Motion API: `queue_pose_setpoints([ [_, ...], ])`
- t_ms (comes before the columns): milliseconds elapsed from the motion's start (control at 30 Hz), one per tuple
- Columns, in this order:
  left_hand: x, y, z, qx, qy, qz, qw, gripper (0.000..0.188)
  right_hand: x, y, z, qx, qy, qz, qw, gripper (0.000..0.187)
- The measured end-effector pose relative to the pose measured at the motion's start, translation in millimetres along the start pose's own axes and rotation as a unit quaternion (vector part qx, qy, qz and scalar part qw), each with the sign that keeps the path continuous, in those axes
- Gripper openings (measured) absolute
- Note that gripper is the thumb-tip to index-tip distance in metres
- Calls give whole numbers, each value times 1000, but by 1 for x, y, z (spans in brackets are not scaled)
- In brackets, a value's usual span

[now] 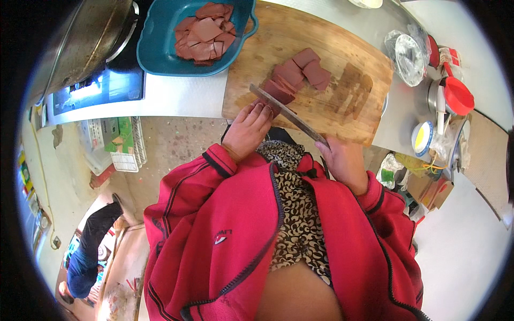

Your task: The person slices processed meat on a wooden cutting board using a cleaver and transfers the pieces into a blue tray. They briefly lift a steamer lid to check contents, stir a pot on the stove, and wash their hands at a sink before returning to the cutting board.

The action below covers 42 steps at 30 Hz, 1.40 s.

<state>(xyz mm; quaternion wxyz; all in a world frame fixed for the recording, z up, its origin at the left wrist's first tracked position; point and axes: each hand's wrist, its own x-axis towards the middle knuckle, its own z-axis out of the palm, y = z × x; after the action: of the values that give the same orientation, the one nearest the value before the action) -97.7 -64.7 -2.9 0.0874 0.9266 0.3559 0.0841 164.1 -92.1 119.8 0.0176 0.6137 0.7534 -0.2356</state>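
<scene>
The right hand [345,160] is closed around the handle of a long steel cleaver [286,113], whose blade lies slantwise across the round-cornered wooden chopping board [321,37]. The left hand [247,130] presses its fingers [261,111] close together on a dark red block [272,106], just beside the blade; the block seems partly hidden under them. Cut reddish-brown slices [300,72] lie on the board beyond the blade. More slices fill a teal plastic dish [155,53].
</scene>
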Motion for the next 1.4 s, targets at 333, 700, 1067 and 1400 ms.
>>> queue_pose_setpoints([
  [333, -2, -1, 3, 13, 0, 1, 1000, 45, 3, -4, -6, -25, -59, 12, 998, 31],
  [700, -7, -2, 11, 5, -15, 3, 1000, 51, 17, -4, 71, 10, -3, 41, 999, 31],
  [1067, -10, -6, 14, -14, 50, 13, 999, 45, 18, -10, 10, 49, -12, 14, 999, 32],
  [1400, -13, -6, 18, -11, 43, 11, 999, 41, 3, -16, -9, -17, -69, 26, 997, 36],
])
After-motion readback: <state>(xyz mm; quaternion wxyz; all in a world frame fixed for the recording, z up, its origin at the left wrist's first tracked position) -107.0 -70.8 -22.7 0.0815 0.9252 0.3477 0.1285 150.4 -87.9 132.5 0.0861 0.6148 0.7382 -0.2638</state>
